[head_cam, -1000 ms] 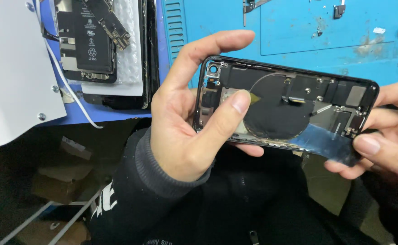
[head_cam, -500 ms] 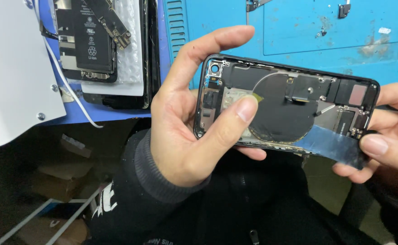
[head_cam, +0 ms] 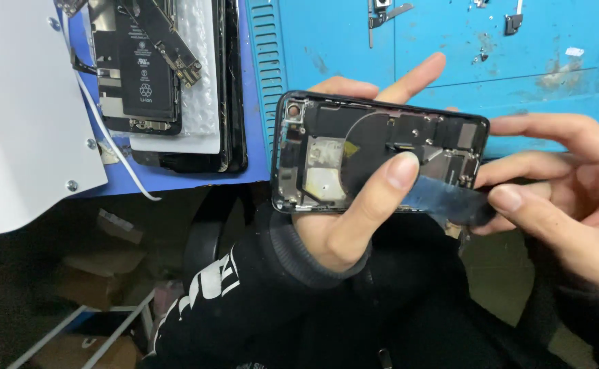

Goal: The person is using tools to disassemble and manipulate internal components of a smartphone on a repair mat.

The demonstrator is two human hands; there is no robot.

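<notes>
Opened phone [head_cam: 381, 154] held over the table's [head_cam: 450, 55] near edge.
Its long axis ran left-right, camera end left; the left hand [head_cam: 354, 212] hid its underside, thumb pressed on the coil. Right hand [head_cam: 566, 198] fingers pinched a dark strip [head_cam: 450, 198]. A black white-printed battery [head_cam: 145, 75] lay at the table's left edge.

My bench [head_cam: 450, 61] is a scuffed blue surface across the top of the frame. At upper left lies an opened phone [head_cam: 139, 75] on white bubble wrap [head_cam: 200, 82], with a white cable [head_cam: 118, 157] trailing off; small metal parts [head_cam: 381, 14] sit along the top edge.
</notes>
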